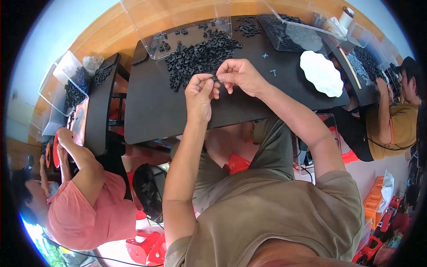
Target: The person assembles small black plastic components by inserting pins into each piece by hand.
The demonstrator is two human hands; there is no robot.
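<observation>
Both my hands meet over the dark table, just at the near side of a heap of small black plastic parts. My left hand is closed, thumb and fingers pinching a small black part. From the right, my right hand pinches at the same part with thumb and forefinger. Fingertips hide most of it, so its exact shape does not show. A few small metallic pieces lie on the table right of my hands.
A tipped clear bin stands behind the heap; another clear bin with black parts is at back right. A white scalloped plate lies on the right. One person in pink works at left, another in mustard at right.
</observation>
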